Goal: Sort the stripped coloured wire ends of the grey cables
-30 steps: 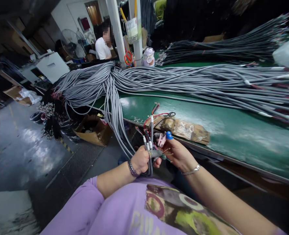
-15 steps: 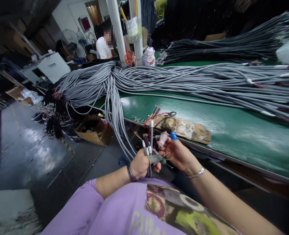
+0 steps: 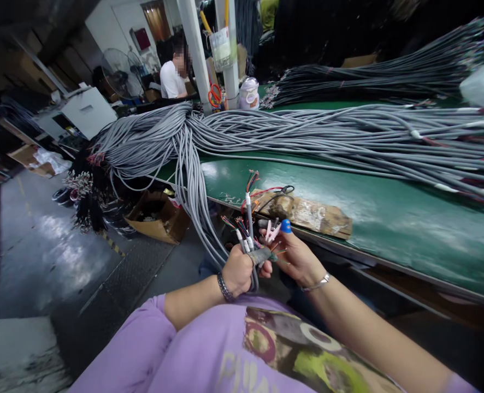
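Observation:
My left hand [image 3: 238, 271] is closed around several grey cables [image 3: 249, 210] whose white-banded ends fan out into thin coloured wires. Grey wrapping covers its thumb, beside a cable end with loose wires pointing right. Close by on the right, my right hand [image 3: 297, 255] pinches a small pink clip [image 3: 271, 233] that looks like a clothespin. A blue cover [image 3: 285, 226] sits on a fingertip of that hand. Its other fingers are partly hidden behind the wires.
A worn wooden board [image 3: 313, 216] lies along the front edge of the green table [image 3: 389, 199]. Long grey cables [image 3: 291, 131] stretch across it and hang over the near edge. A cardboard box [image 3: 160, 221] stands on the floor at left. A person [image 3: 171, 79] sits farther back.
Both hands have shifted slightly, the right one a little to the left. The pink clip has turned and now shows its two prongs. The tallest cable end has tilted left.

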The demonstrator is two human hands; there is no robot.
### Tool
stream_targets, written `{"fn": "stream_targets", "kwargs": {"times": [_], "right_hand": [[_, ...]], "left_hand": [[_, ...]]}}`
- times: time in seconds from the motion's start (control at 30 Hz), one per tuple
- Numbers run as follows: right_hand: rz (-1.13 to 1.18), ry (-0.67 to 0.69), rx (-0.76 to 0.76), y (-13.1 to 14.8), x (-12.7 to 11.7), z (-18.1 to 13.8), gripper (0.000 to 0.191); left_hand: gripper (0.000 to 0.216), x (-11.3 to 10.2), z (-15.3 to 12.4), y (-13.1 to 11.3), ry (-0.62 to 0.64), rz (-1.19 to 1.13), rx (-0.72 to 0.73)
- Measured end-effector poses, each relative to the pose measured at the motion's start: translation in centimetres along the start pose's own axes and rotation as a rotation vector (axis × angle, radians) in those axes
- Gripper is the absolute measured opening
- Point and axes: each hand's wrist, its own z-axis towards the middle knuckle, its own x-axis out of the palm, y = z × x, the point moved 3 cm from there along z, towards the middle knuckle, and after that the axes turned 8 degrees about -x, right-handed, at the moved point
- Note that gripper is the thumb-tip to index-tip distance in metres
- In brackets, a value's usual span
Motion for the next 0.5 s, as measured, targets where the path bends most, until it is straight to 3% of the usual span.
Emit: {"fn": "stream_targets", "kwargs": {"times": [0.33, 0.5], "right_hand": [[0.127, -0.048, -0.003, -0.5, 0.0, -0.1, 0.049], [0.038, 0.111, 0.086, 0.3, -0.7, -1.6, 0.059]], "left_hand": [[0.047, -0.2, 0.2, 0.5, 0.013, 0.027, 0.002], [0.048, -1.1, -0.5, 0.9, -0.009, 0.050, 0.021]]}}
